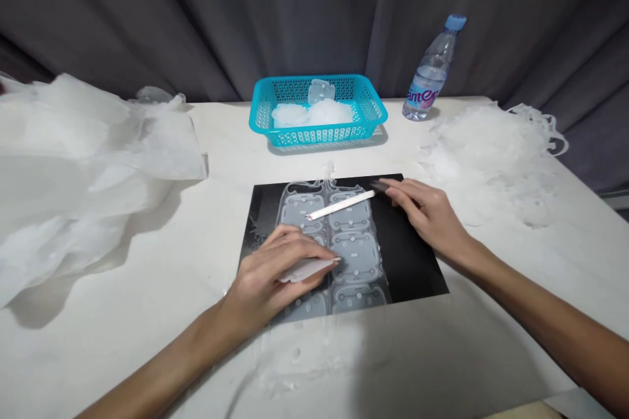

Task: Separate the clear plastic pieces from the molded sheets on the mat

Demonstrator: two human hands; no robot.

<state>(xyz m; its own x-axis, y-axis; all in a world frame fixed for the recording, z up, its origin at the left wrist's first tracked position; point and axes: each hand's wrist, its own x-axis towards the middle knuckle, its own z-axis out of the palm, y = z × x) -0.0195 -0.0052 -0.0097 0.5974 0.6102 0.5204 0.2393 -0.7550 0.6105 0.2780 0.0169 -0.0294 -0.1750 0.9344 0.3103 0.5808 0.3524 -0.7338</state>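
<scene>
My left hand (280,268) rests over a clear moulded sheet (354,255), its fingers closed on a flat translucent piece (307,269). The sheet has rows of rounded-rectangle shapes and lies on a black mat (413,262). At the mat's upper right, my right hand (422,209) pinches a thin dark tool (380,186); its kind is not clear. A slim white stick (341,205) slants across the upper shapes, with its right end close to my right fingertips. Whether that end touches the dark tool, I cannot tell. My left hand hides part of the sheet's left column.
A turquoise basket (324,137) holding translucent pieces (329,111) stands at the back. Right of it is a water bottle (426,78). A heap of translucent scraps (491,157) lies on the right, and a large pile of whitish sheets (88,163) on the left. Behind hangs a dark curtain (314,6).
</scene>
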